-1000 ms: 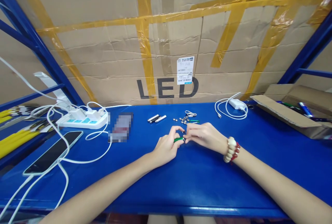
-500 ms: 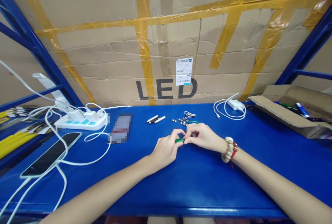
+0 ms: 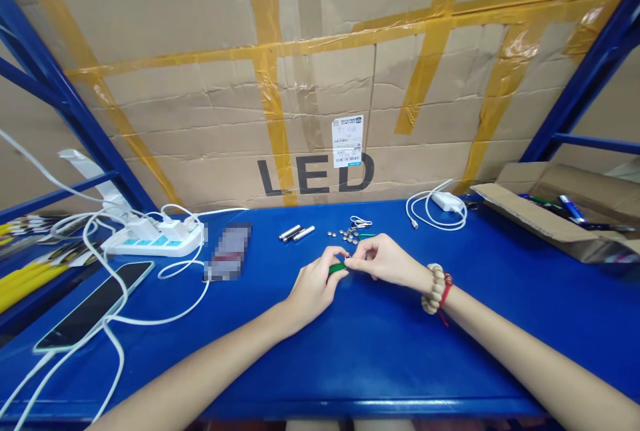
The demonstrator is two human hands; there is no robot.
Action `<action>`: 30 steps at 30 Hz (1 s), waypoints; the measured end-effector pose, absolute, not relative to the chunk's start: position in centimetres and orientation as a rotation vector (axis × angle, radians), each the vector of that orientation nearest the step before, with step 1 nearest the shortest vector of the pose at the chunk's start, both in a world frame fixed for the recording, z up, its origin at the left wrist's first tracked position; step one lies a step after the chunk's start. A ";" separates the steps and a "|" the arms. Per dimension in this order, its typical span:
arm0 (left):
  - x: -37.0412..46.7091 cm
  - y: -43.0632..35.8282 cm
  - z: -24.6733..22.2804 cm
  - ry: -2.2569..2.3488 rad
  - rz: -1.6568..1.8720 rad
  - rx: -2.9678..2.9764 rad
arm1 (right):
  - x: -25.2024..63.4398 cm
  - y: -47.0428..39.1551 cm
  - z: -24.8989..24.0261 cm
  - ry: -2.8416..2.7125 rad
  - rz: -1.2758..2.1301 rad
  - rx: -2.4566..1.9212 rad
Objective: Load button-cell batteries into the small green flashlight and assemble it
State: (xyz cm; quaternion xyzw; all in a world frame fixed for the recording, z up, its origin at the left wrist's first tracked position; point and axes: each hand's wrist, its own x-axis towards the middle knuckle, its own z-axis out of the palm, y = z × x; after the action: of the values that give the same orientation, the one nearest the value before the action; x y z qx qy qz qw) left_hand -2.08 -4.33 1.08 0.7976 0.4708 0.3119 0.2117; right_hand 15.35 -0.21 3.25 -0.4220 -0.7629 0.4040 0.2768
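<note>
Near the middle of the blue table, my left hand point(image 3: 311, 288) holds a small green tube point(image 3: 337, 268) between thumb and fingers. My right hand point(image 3: 385, 261) is pinched at the tube's right end, where a small dark and shiny bit shows between the fingertips; what it is, I cannot make out. Just beyond my hands lie several small silver button cells point(image 3: 349, 236) and a white looped cord point(image 3: 361, 222). Part of another green item point(image 3: 367, 236) shows behind my right hand. Silver and dark metal tubes point(image 3: 297, 232) lie further left.
A power strip point(image 3: 155, 243) with tangled white cables, a phone point(image 3: 95, 304) and a blurred-out flat object point(image 3: 229, 251) are on the left. A white charger with cable point(image 3: 447, 202) lies back right, beside an open cardboard box point(image 3: 540, 224) of pens. Large cardboard point(image 3: 200, 124) stands behind.
The view has shifted slightly. The green tube shows more of its length between my hands, and my right fingertips have moved a little at its end.
</note>
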 end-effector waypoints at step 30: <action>-1.4 -4.1 1.9 1.294 1.057 1.968 | 17.6 2.4 2.1 -2.418 -0.084 -1.237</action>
State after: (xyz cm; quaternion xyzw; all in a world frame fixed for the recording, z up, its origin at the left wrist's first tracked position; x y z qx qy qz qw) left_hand -1.42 -4.08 1.94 0.7326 0.4816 0.3935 0.2766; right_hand 17.61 2.44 2.08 -0.4451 -0.8699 -0.0301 0.2103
